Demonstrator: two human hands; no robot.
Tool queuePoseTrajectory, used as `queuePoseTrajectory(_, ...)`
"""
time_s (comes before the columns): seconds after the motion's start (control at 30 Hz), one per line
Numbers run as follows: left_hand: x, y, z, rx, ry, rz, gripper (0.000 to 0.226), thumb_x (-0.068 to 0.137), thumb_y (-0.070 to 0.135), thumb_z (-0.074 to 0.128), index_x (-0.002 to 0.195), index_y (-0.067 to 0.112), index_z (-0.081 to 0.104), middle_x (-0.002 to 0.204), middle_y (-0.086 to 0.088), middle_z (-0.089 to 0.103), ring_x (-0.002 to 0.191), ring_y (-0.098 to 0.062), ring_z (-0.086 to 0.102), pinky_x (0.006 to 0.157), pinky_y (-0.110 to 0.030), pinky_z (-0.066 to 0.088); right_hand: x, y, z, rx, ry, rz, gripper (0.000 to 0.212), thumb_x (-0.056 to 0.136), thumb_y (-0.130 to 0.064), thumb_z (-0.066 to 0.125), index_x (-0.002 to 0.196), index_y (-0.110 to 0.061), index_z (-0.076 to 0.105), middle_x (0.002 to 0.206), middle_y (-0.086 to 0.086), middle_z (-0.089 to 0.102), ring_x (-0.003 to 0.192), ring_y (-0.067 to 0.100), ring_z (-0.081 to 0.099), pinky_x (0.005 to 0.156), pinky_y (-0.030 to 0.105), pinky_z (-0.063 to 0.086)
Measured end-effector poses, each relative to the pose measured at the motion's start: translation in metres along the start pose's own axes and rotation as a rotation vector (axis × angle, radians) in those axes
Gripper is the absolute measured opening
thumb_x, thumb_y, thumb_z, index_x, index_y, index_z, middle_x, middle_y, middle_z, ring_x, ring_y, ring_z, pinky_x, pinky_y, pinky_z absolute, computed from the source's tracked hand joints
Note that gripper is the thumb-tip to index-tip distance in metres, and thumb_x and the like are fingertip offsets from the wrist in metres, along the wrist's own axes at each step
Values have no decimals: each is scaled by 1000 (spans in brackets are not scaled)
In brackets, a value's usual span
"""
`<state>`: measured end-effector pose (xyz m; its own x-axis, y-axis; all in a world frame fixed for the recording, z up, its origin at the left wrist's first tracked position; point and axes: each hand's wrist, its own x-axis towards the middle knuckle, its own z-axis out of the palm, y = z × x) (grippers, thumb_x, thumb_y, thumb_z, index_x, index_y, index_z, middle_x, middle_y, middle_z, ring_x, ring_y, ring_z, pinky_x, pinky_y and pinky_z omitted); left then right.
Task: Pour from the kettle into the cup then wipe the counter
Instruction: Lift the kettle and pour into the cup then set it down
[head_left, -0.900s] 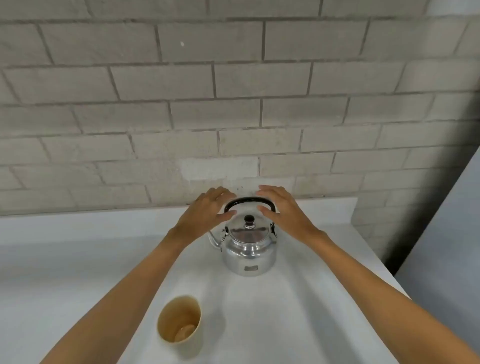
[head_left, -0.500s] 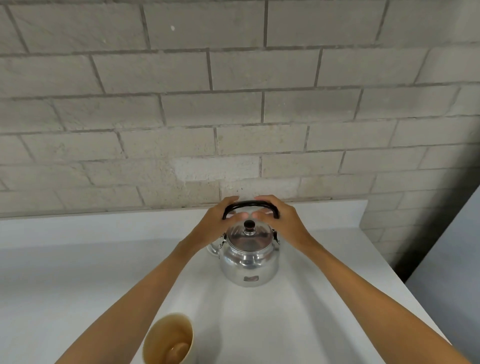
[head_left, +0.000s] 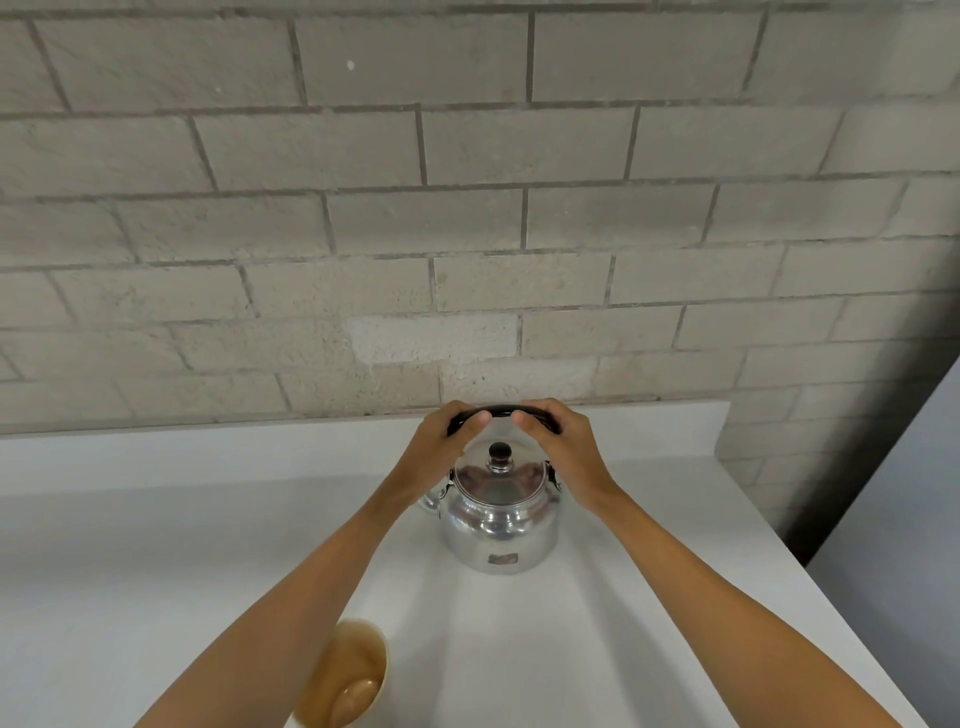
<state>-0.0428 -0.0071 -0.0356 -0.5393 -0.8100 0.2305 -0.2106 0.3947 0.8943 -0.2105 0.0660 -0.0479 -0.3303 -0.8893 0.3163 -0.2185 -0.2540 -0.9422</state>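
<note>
Since the earlier frames both hands have been brought in from hovering beside the kettle and are now closed over its black handle (head_left: 503, 411), while the cup has slid toward the near edge of the view. This is judged to mean the grasp is made and the lift toward the cup comes next; nothing is poured yet and no cloth for wiping is seen.

A wall of rough, matte grey blocks (head_left: 467, 208) with recessed mortar lines fills the far half. Below it the smooth white table (head_left: 156, 545) is spread, its surface flat and faintly shadowed, ending at a corner on the right.

The kettle (head_left: 501, 525) is set on the table near the wall, centre-right: a squat, rounded body of polished metal, mirror-bright, topped by a domed lid with a dark knob (head_left: 500, 451). A spout is partly hidden on its left.

The left hand (head_left: 441, 452) and right hand (head_left: 566, 452) are wrapped round the arched handle, fingers curled closed on it, thumbs almost meeting.

The cup (head_left: 348, 675), tan, smooth and tapered, is stood near and left of the kettle, well apart from it, partly hidden by the left forearm.
</note>
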Motion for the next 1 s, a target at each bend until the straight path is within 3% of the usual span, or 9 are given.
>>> queuePoseTrajectory(0.13, -9, 11, 2, 0, -2, 41, 24, 92, 33, 55, 97, 11, 63, 75, 4, 57, 59, 2, 52, 64, -19, 45, -9, -10, -4, -10, 26, -8, 15, 83, -26, 69, 96, -18, 69, 91, -5, 72, 88, 7, 66, 82, 22, 51)
queuePoseTrajectory(0.3, -20, 41, 3, -12, -8, 100, 26, 91, 32, 55, 96, 8, 62, 76, 4, 56, 66, -7, 53, 68, -22, 44, -23, -38, -15, 0, 78, -30, 8, 81, -29, 70, 89, -26, 69, 80, -16, 72, 79, -2, 65, 71, 10, 49)
queuePoseTrajectory(0.4, -30, 60, 3, -17, -11, 108, 23, 91, 33, 56, 96, 11, 62, 78, 6, 57, 67, -5, 54, 71, -23, 45, -35, -60, -22, -3, 97, -30, 4, 80, -33, 71, 83, -34, 69, 78, -19, 71, 77, -4, 64, 69, 8, 48)
queuePoseTrajectory(0.53, -49, 81, 3, -42, -7, 77, 21, 90, 38, 56, 96, 20, 62, 81, 8, 59, 69, -4, 55, 74, -27, 47, -54, -85, -26, 5, 109, -51, 5, 79, -34, 72, 83, -32, 68, 79, -19, 72, 78, -4, 65, 69, 7, 48)
queuePoseTrajectory(0.6, -61, 92, 3, -58, -2, 74, 15, 89, 40, 56, 92, 26, 61, 79, 9, 58, 64, 1, 55, 72, -24, 46, -65, -97, -28, 5, 118, -63, 5, 80, -32, 72, 84, -31, 68, 78, -16, 72, 77, -5, 65, 69, 7, 48)
queuePoseTrajectory(0.73, -88, 108, 0, -79, -15, 80, 23, 89, 40, 56, 98, 20, 62, 80, -2, 56, 66, -11, 54, 66, -26, 46, -87, -116, -29, -18, 115, -79, 8, 81, -29, 71, 87, -24, 68, 82, -9, 70, 74, -6, 63, 67, 6, 46)
queuePoseTrajectory(0.87, -114, 114, -6, -102, -41, 119, 22, 90, 34, 57, 101, 15, 63, 79, 3, 55, 67, -2, 56, 62, -14, 50, -108, -131, -26, -57, 80, -94, 16, 82, -29, 71, 93, -18, 69, 86, -4, 70, 77, -4, 63, 71, 8, 48)
queuePoseTrajectory(1.0, -135, 115, -29, -65, -60, 111, 31, 83, 37, 65, 108, 19, 62, 90, 7, 63, 83, 0, 60, 78, -21, 54, -126, -142, -20, -109, 28, -105, 19, 82, -29, 70, 95, -15, 69, 85, 0, 68, 76, 6, 59, 68, 7, 46)
